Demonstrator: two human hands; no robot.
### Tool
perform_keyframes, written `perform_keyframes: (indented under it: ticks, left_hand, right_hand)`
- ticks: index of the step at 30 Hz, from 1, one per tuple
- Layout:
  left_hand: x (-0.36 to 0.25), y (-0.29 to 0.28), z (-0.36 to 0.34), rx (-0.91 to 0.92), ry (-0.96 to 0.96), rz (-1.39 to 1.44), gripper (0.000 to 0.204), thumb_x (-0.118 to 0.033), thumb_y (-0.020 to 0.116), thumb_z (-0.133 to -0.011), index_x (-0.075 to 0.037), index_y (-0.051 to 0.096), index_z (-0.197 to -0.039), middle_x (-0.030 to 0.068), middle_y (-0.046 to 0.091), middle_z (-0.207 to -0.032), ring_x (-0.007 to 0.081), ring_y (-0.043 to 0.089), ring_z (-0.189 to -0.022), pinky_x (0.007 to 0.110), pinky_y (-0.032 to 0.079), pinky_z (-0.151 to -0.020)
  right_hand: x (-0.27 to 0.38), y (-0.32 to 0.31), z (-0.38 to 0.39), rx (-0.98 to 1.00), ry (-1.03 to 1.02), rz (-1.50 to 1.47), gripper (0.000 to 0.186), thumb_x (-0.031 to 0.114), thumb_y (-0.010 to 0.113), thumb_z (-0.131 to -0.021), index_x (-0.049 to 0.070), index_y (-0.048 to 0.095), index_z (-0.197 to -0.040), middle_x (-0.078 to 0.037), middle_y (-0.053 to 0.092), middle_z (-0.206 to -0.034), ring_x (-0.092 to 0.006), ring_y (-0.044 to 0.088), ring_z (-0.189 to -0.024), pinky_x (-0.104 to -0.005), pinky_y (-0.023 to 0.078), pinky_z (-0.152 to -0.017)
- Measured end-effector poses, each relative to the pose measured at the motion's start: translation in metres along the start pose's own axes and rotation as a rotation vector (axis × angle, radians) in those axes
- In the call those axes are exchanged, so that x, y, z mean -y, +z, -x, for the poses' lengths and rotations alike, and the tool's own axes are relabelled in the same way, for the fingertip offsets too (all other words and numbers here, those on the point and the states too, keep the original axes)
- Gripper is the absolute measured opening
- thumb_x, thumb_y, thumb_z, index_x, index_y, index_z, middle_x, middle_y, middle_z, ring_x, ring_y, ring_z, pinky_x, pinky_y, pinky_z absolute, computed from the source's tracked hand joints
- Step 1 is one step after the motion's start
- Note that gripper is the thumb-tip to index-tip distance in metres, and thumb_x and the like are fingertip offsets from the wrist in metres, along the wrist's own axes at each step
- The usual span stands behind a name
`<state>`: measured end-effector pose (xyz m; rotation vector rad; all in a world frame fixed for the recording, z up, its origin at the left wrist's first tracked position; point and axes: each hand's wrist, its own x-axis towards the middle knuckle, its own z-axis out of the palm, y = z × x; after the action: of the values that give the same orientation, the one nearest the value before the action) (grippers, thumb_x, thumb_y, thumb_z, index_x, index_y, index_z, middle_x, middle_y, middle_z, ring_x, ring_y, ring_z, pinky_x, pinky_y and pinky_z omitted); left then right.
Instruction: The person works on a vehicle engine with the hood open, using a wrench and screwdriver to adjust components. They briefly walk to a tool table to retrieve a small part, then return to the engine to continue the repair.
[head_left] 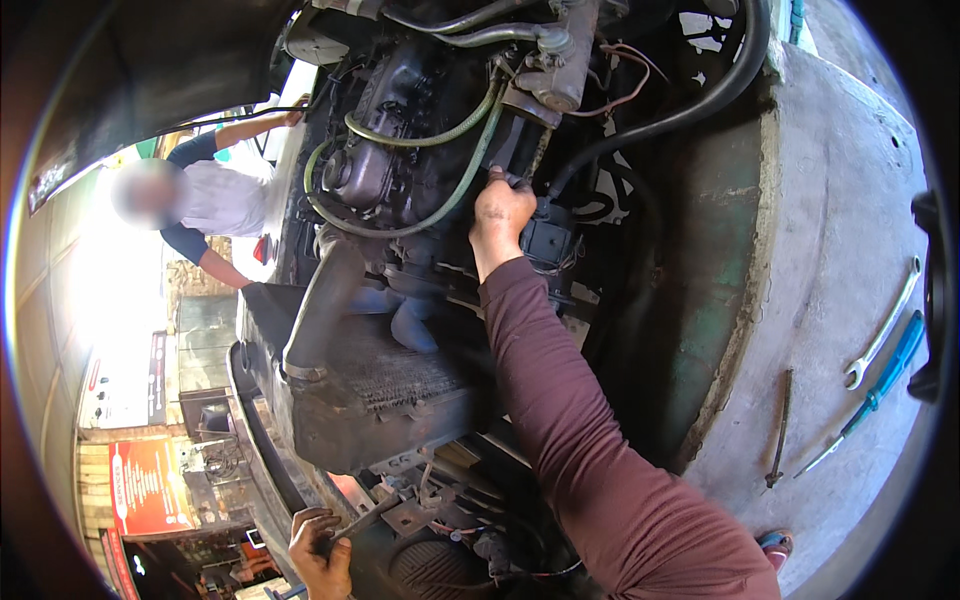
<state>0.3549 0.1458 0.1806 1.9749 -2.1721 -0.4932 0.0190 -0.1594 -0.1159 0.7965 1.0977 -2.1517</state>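
My right hand [503,212], below a maroon sleeve, reaches deep into a vehicle's engine bay. Its fingers are closed beneath a metal cylinder-shaped part [550,85], and what they grip is hidden. Just left of it, a clear greenish hose [462,200] loops past the dark engine block [385,130]. At the lower left, my left hand [320,555] is curled round the end of a grey metal bar [368,516] at the vehicle's front. Between the hands sits the radiator [385,385], with a thick hose [325,300] bending up from its top.
On the grey fender [820,250] at right lie a wrench [884,325], a blue-handled screwdriver [872,395] and a thin rusty rod [782,430]. A thick black hose [680,125] arches across the bay. Another person [215,195] leans over the far side.
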Motion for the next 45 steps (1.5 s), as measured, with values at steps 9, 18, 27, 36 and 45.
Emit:
perform_keyframes:
  ticks: [9,18,27,36,45]
  left_hand:
    - [0.026,-0.013,0.002,0.030,0.073,0.003,0.031,-0.009,0.067,-0.093,0.001,0.064,-0.122,0.0103,0.062,-0.124,0.0186,0.063,-0.106,0.032,0.050,-0.092]
    - [0.006,-0.004,-0.003,0.004,0.069,-0.015,0.041,-0.032,0.075,-0.087,0.003,0.066,-0.106,0.0091,0.060,-0.115,0.0155,0.059,-0.099,0.028,0.047,-0.080]
    - [0.000,0.002,-0.002,-0.042,0.019,0.003,0.050,-0.043,0.079,-0.084,0.003,0.067,-0.098,0.0082,0.059,-0.112,0.0130,0.056,-0.094,0.025,0.044,-0.072]
    - [-0.004,-0.001,-0.002,-0.008,-0.006,-0.019,0.054,-0.048,0.078,-0.084,0.003,0.067,-0.098,0.0078,0.059,-0.111,0.0128,0.057,-0.093,0.025,0.044,-0.071]
    - [-0.002,0.004,-0.004,-0.035,0.012,-0.004,0.052,-0.046,0.078,-0.083,0.002,0.068,-0.098,0.0080,0.059,-0.112,0.0143,0.057,-0.096,0.026,0.045,-0.074]
  right_hand:
    - [-0.001,0.005,-0.013,0.055,0.055,-0.135,0.018,0.004,0.072,-0.090,0.000,0.058,-0.080,-0.006,0.062,-0.076,-0.0162,0.055,-0.073,-0.0322,0.046,-0.073]
    - [0.009,0.003,-0.005,0.079,0.083,-0.079,0.014,0.003,0.071,-0.091,-0.002,0.060,-0.084,-0.008,0.067,-0.084,-0.0175,0.059,-0.077,-0.0323,0.047,-0.075]
    - [0.012,0.001,0.003,0.044,0.117,-0.024,0.012,0.003,0.071,-0.092,-0.002,0.061,-0.087,-0.008,0.067,-0.084,-0.0184,0.060,-0.076,-0.0338,0.049,-0.075]
    - [-0.003,-0.002,-0.003,0.026,0.072,-0.028,0.014,0.005,0.071,-0.092,0.002,0.060,-0.084,-0.003,0.061,-0.077,-0.0142,0.052,-0.068,-0.0304,0.043,-0.067]
    - [-0.003,-0.003,0.005,0.020,0.063,-0.002,0.018,0.006,0.072,-0.092,0.005,0.058,-0.082,-0.001,0.058,-0.073,-0.0124,0.047,-0.062,-0.0302,0.040,-0.060]
